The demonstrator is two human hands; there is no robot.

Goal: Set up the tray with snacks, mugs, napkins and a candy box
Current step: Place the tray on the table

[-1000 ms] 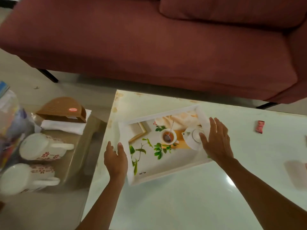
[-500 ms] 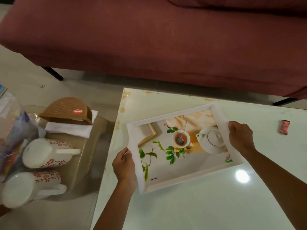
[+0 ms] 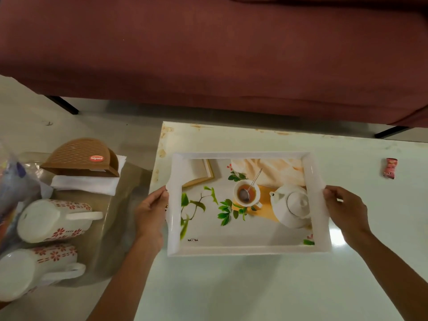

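Early stage — the tray (image 3: 242, 155) sits on the worktop (image 3: 254, 286), nothing loaded on it, left hand (image 3: 150, 213) and right hand (image 3: 346, 210) each with a closed grip on a side rim. Two mugs (image 3: 49, 220) and napkins (image 3: 85, 183) wait off to the left — everything is left to place; a candy (image 3: 389, 168) lies right, no candy box in view.

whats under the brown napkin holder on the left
White napkins lie under the brown napkin holder, sticking out at its front and right. How many, and what lies beneath them, is hidden.
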